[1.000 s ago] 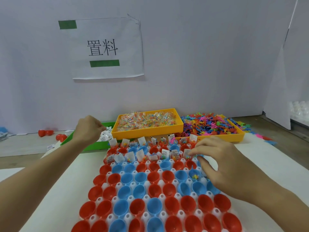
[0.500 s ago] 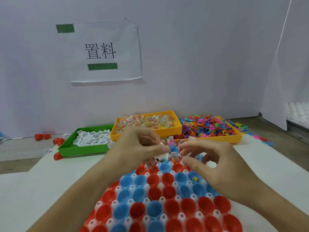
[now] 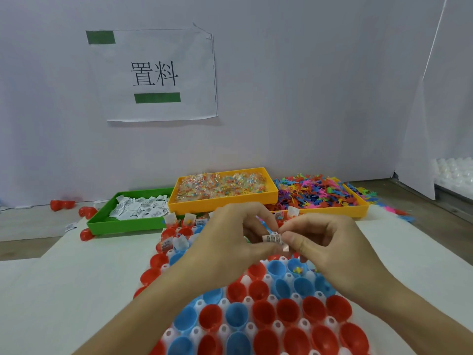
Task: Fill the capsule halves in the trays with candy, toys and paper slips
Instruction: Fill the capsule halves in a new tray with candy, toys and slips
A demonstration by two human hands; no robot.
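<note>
white paper covers the table (image 3: 64,290), and a sign (image 3: 158,75) hangs on the wall behind the bins. since a second ago the left hand (image 3: 227,249) has come away from the green bin (image 3: 122,224) and met the right hand (image 3: 330,249) over the capsule tray (image 3: 245,301); half a second ago they were already close, now they touch the same slip (image 3: 275,239). both hands have fingers curled, thumb and fingertips pinching that small printed paper between them, above the tray's far middle rows. behind the tray, the green bin holds folded slips, the orange bin (image 3: 222,203) beside it holds wrapped candy (image 3: 225,185), and the next orange bin (image 3: 358,208) is heaped with coloured toys (image 3: 314,193). the tray's far cups carry slips and candy; the near red and blue halves look bare. loose red halves (image 3: 87,212) lie left of the green bin.
</note>
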